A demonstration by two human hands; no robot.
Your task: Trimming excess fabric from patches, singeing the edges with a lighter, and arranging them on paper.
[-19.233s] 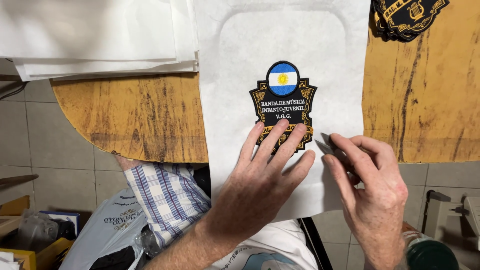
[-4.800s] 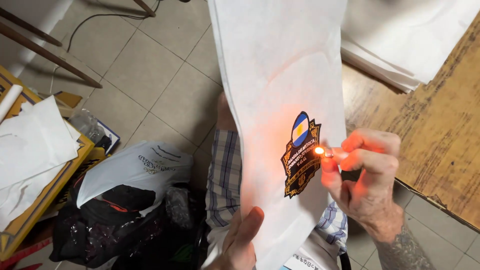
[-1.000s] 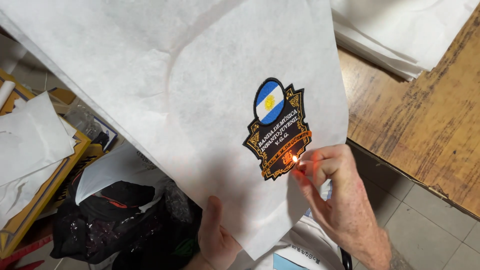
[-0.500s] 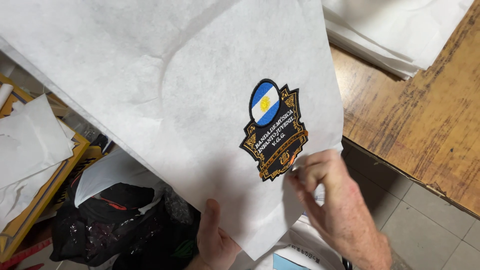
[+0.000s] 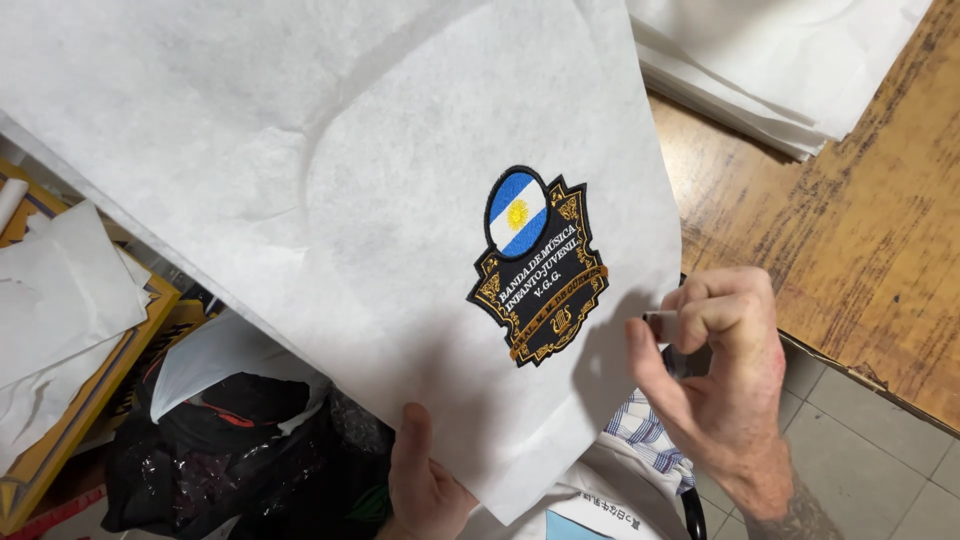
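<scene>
white sheet with an embroidered badge held up between two hands

the left hand pinches the lower edge of the sheet, thumb on the front face and the other fingers hidden behind it. the sheet hangs tilted across most of the view, above the floor and partly over the table. the badge sits on the sheet's lower right part: a dark shield with gold trim and a blue and white oval with a yellow sun on top. the right hand is just right of the badge, at the sheet's edge, fingers curled around a small lighter gripped between thumb and forefinger. a stack of white sheets lies on the wooden table at upper right. a black bag sits on the floor at lower left.
</scene>
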